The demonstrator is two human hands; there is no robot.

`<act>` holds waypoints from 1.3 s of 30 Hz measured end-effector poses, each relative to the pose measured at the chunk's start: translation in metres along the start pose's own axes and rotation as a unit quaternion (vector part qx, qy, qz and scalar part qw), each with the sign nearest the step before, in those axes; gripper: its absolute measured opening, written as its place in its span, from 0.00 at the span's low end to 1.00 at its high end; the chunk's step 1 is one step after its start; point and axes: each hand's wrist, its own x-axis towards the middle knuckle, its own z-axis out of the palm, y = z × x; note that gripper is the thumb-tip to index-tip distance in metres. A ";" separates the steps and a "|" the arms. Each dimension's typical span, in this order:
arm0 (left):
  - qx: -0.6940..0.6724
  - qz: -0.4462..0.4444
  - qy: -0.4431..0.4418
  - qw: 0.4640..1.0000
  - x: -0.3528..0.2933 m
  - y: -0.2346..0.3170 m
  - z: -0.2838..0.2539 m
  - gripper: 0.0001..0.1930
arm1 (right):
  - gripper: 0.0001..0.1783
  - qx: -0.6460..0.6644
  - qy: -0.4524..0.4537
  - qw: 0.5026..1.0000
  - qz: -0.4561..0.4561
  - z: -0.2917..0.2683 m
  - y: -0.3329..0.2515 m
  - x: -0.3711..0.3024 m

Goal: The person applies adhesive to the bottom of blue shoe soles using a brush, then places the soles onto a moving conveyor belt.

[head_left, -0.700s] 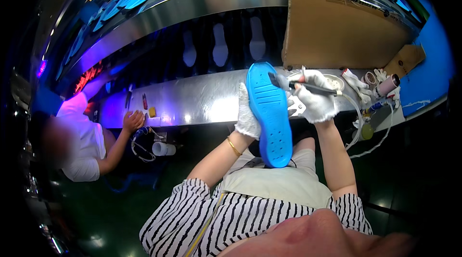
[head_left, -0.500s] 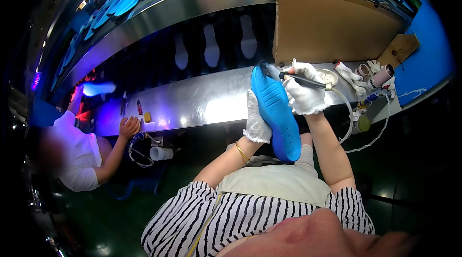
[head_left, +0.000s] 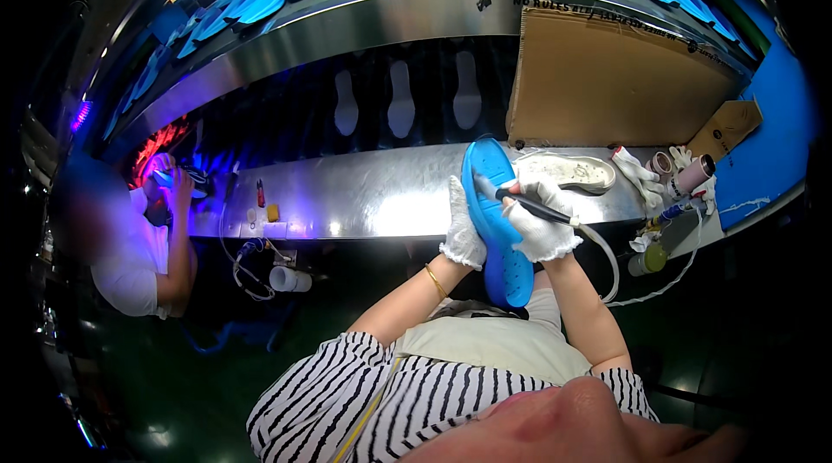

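A long blue shoe sole (head_left: 505,265), with grooves and small holes, is held tilted over the near edge of the metal bench. My left hand (head_left: 463,224), in a white knitted glove, is closed on its left side. In my right hand (head_left: 544,222), also gloved in white, is a black-handled brush (head_left: 548,211). The brush's bristle tip lies on the upper part of the sole's face. From the handle's rear end a clear hose (head_left: 614,265) curves down to the right. A white shoe sole (head_left: 568,171) lies on the bench behind my right hand.
White gloves (head_left: 637,175), a pink spool (head_left: 693,175) and a yellow-green jar (head_left: 652,258) are at the right. A large cardboard sheet (head_left: 615,81) stands behind the bench (head_left: 373,194). Blue soles (head_left: 251,5) lie on the upper shelf. A co-worker (head_left: 130,255) sits at left.
The brush has moved from the sole's far end toward me along its face. The white sole behind my right hand shows more fully. The co-worker's hands have come together over a dark object.
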 end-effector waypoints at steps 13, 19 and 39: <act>0.040 -0.022 0.004 0.999 -0.005 0.029 0.004 0.44 | 0.08 0.121 -0.003 0.986 0.116 -0.004 0.003 -0.013; 0.091 -0.036 0.040 0.994 -0.008 0.028 0.007 0.46 | 0.07 -0.019 -0.066 0.998 0.006 -0.005 -0.011 -0.036; -0.044 -0.053 -0.131 0.989 0.003 0.015 -0.006 0.57 | 0.07 -0.006 -0.080 0.996 -0.036 -0.016 -0.012 -0.037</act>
